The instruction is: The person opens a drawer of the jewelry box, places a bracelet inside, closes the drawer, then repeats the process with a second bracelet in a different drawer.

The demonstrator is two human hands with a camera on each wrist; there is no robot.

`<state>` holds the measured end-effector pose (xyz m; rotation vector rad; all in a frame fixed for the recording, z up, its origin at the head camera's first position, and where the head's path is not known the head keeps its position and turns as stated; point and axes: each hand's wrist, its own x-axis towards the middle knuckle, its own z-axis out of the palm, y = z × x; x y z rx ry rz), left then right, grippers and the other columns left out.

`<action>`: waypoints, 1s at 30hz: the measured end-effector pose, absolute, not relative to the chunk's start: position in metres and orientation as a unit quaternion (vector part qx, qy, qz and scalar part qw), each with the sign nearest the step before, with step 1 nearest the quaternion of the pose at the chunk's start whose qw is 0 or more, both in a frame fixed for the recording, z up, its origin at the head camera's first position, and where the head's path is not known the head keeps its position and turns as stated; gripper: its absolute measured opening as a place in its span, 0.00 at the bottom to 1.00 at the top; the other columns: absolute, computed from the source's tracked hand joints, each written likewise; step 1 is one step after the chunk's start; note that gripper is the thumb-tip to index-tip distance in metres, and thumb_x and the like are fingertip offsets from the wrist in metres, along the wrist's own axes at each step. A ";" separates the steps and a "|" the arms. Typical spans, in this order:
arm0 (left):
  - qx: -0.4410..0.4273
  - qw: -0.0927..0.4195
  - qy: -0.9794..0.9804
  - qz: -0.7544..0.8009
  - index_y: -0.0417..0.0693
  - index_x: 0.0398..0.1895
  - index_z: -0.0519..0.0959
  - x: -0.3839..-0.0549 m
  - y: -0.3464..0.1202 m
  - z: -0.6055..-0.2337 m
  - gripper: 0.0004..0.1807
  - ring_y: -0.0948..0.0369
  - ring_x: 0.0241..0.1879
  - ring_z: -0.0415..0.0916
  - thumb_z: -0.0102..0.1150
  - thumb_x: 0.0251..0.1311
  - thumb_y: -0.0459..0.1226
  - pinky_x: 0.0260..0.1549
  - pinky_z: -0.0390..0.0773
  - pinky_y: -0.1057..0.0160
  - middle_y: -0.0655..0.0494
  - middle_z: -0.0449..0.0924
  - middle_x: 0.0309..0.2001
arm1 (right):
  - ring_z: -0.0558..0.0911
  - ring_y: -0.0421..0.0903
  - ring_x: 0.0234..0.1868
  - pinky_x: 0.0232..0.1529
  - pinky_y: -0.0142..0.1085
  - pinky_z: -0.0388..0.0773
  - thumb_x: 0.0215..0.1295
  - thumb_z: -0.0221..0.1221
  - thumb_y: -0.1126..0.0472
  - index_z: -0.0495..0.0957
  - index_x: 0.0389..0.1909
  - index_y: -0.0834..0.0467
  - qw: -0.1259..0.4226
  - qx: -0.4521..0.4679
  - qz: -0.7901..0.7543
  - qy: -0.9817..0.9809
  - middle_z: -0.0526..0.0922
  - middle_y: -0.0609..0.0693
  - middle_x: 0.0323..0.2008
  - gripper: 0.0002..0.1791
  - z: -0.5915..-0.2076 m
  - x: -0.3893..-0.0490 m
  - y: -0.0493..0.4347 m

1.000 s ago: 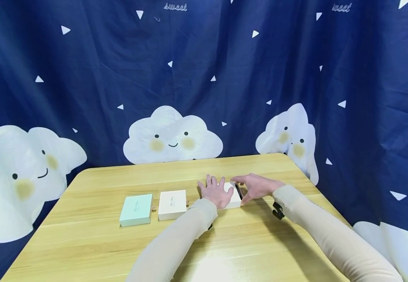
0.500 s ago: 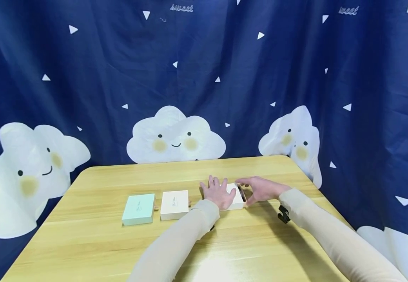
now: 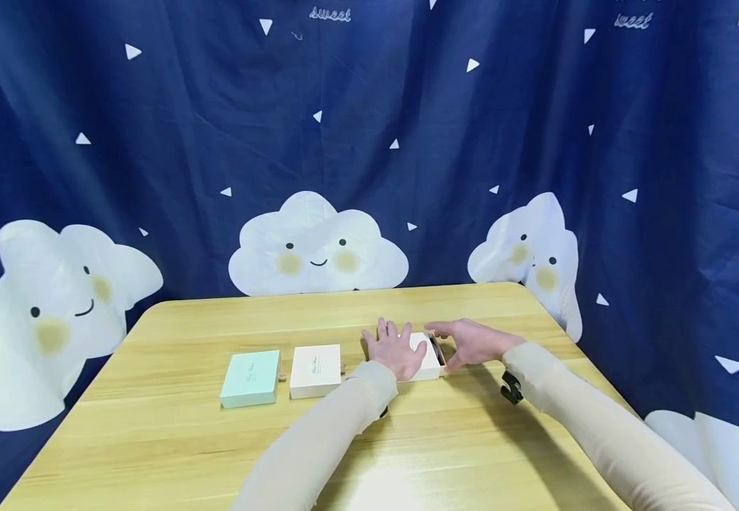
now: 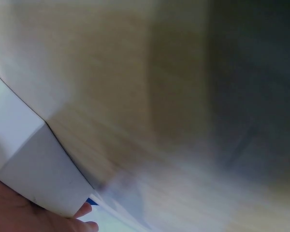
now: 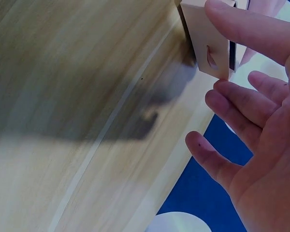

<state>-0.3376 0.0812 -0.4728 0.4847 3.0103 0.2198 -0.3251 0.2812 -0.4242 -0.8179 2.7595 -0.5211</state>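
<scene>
A white slide-out box (image 3: 429, 365) lies toward the right of the table, its pale inner drawer (image 5: 216, 46) drawn slightly out of the sleeve. Dark contents or interior show as a narrow strip in the gap. My left hand (image 3: 395, 353) rests on top of the box with fingers spread, covering its left part. At the right end, my right hand (image 3: 474, 341) pinches the drawer between thumb and fingers at opposite edges. A small slot marks the drawer's front panel in the right wrist view. The left wrist view catches the box's corner and some fingers.
Left of the hands lie a white box (image 3: 314, 370) and a mint-green box (image 3: 250, 379), both with printed lettering and a small brown tab on the right side. A wooden table (image 3: 171, 440) carries everything. Behind it hangs a dark blue curtain (image 3: 216, 106) with clouds.
The head view has shifted slightly. The drawer's pale rim shows a little farther out to the right of the sleeve, with my right hand on it. My left hand has stayed on the box.
</scene>
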 end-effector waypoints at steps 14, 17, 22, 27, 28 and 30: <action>0.157 0.043 0.984 0.068 0.65 0.81 0.52 -0.340 0.081 -0.474 0.39 0.44 0.80 0.40 0.22 0.71 0.67 0.70 0.46 0.28 0.43 0.50 0.80 | 0.77 0.59 0.65 0.64 0.52 0.74 0.49 0.76 0.63 0.63 0.75 0.60 0.106 -0.286 -0.182 0.935 0.76 0.60 0.66 0.51 -0.427 -0.327 0.272; 0.160 0.039 0.984 0.068 0.65 0.81 0.53 -0.340 0.081 -0.473 0.39 0.44 0.80 0.41 0.22 0.71 0.67 0.69 0.47 0.27 0.43 0.51 0.80 | 0.78 0.59 0.64 0.62 0.52 0.75 0.51 0.75 0.65 0.64 0.74 0.61 0.097 -0.289 -0.182 0.935 0.77 0.60 0.64 0.48 -0.426 -0.326 0.271; 0.158 0.040 0.984 0.069 0.65 0.81 0.53 -0.339 0.081 -0.470 0.39 0.44 0.80 0.41 0.23 0.72 0.67 0.70 0.47 0.28 0.43 0.52 0.79 | 0.79 0.59 0.63 0.63 0.52 0.75 0.52 0.75 0.63 0.64 0.74 0.60 0.089 -0.289 -0.179 0.936 0.79 0.62 0.62 0.48 -0.427 -0.327 0.270; 0.158 0.038 0.984 0.070 0.64 0.80 0.54 -0.337 0.080 -0.469 0.39 0.43 0.80 0.42 0.23 0.72 0.66 0.69 0.48 0.28 0.42 0.53 0.79 | 0.80 0.58 0.62 0.62 0.52 0.75 0.52 0.76 0.60 0.66 0.73 0.60 0.078 -0.292 -0.169 0.938 0.80 0.59 0.61 0.47 -0.427 -0.326 0.269; 0.159 0.038 0.984 0.069 0.64 0.81 0.54 -0.337 0.080 -0.469 0.39 0.43 0.80 0.42 0.23 0.72 0.66 0.69 0.48 0.28 0.42 0.53 0.79 | 0.80 0.58 0.61 0.62 0.52 0.76 0.52 0.76 0.60 0.66 0.73 0.60 0.075 -0.292 -0.166 0.939 0.81 0.59 0.61 0.46 -0.427 -0.325 0.270; 0.162 0.040 0.984 0.065 0.63 0.81 0.54 -0.335 0.080 -0.468 0.39 0.44 0.80 0.42 0.22 0.72 0.66 0.70 0.48 0.28 0.42 0.52 0.79 | 0.81 0.57 0.61 0.61 0.53 0.76 0.52 0.75 0.60 0.67 0.72 0.60 0.072 -0.293 -0.164 0.939 0.81 0.59 0.60 0.45 -0.426 -0.324 0.270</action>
